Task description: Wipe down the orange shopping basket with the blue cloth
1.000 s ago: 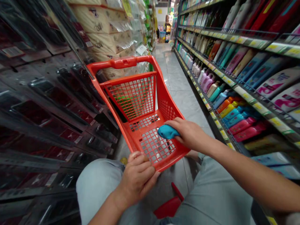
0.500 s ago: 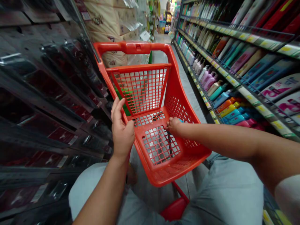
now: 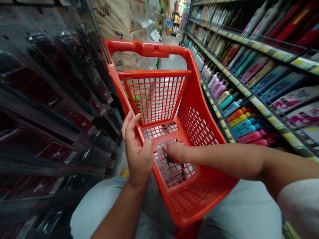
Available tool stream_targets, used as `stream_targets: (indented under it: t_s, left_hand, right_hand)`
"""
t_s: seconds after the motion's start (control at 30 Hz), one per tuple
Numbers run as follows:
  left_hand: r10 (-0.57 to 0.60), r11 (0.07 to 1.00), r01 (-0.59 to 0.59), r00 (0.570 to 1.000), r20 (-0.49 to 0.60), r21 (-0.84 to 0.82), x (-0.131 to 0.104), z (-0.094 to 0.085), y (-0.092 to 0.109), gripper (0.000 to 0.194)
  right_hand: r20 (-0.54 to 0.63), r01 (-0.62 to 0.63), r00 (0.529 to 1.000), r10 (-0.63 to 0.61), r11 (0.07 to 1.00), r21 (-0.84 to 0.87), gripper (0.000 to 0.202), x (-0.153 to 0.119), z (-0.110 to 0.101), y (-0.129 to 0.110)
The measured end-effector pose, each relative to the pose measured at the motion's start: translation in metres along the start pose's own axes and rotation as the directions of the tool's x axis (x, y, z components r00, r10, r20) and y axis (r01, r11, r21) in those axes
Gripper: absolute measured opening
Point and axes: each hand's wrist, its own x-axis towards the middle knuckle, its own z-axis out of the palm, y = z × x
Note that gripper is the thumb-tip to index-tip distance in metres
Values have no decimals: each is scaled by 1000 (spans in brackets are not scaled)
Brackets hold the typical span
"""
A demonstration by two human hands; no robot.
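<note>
A red plastic shopping cart [image 3: 146, 47] stands between my knees, its basket tilted toward me. My left hand [image 3: 138, 151] grips the left rim of the basket, thumb on the near side and fingers along the edge. Inside the basket, my right hand [image 3: 175, 152] is low over the slatted floor [image 3: 171, 177], fingers curled downward. Whatever those fingers hold, if anything, is hidden beneath the hand. The cart's grid flap [image 3: 156, 96] rises behind my hands, below the handle.
Shelves of bottles [image 3: 249, 122] line the right side of the aisle. Packaged goods [image 3: 67, 83] hang close on my left. Stacked beige packs [image 3: 114, 20] stand behind the cart. A grey tiled floor [image 3: 171, 63] runs down the aisle.
My right hand has moved left across the basket floor, away from the right wall. The cart appears slightly lower and nearer, with my left hand still on its rim.
</note>
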Motion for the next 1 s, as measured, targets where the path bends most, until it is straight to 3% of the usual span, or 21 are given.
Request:
stream_targets:
  t_s: [0.07, 0.17, 0.27, 0.33, 0.37, 0.43, 0.53, 0.63, 0.73, 0.8, 0.87, 0.9, 0.93, 1.0]
  left_hand:
    - [-7, 1000, 7, 1000, -3, -22, 0, 0, 1, 73]
    - [-16, 1000, 16, 1000, -9, -16, 0, 0, 4, 74]
    - [-8, 999, 9, 1000, -17, 35, -2, -1, 4, 75]
    - [-10, 999, 11, 1000, -18, 33, -3, -1, 4, 75]
    - [-19, 1000, 19, 1000, -18, 15, -4, -1, 4, 74]
    - [-45, 998, 44, 999, -25, -35, -6, -2, 3, 71]
    - [-84, 994, 79, 995, -49, -81, -7, -2, 5, 69]
    - [-108, 991, 103, 992, -61, -89, -8, 0, 7, 68]
    - [-105, 993, 99, 991, -80, -71, -8, 3, 8, 65]
    - [-92, 995, 88, 992, -83, -53, -8, 4, 8, 64]
    - [-81, 996, 78, 993, -83, -49, -8, 5, 8, 65]
    - [-80, 996, 76, 993, -84, -49, -8, 5, 8, 66]
    - [-82, 996, 78, 993, -86, -48, -9, 5, 8, 66]
    - [-89, 995, 85, 993, -83, -49, -8, 6, 8, 66]
  right_hand:
    - [-99, -143, 985, 141, 990, -8, 42, 22, -19, 8]
    - [-164, -184, 969, 185, 983, 25, 39, 42, -22, -6]
    - [-185, 44, 982, -31, 997, 70, 35, 46, -7, -33]
    - [-221, 129, 970, -103, 985, 110, 33, 49, -1, -31]
    - [-244, 89, 968, -54, 987, 136, 33, 51, -2, -22]
    - [-274, -128, 945, 180, 972, 197, 33, 56, -11, 12]
    - [-289, -408, 830, 477, 873, 268, 40, 68, -28, 58]
    - [-301, -490, 756, 581, 808, 327, 46, 83, -31, 53]
    - [-313, -366, 822, 475, 863, 350, 43, 94, -19, 8]
    - [-352, -122, 906, 236, 941, 317, 40, 98, -10, -13]
    - [-389, 112, 921, -2, 959, 260, 38, 97, -5, -13]
    - [-394, 127, 919, -18, 959, 254, 36, 96, -4, -5]
    - [-394, 69, 918, 43, 961, 267, 36, 95, -4, 6]
    - [-363, -188, 879, 311, 923, 335, 39, 92, -6, 26]
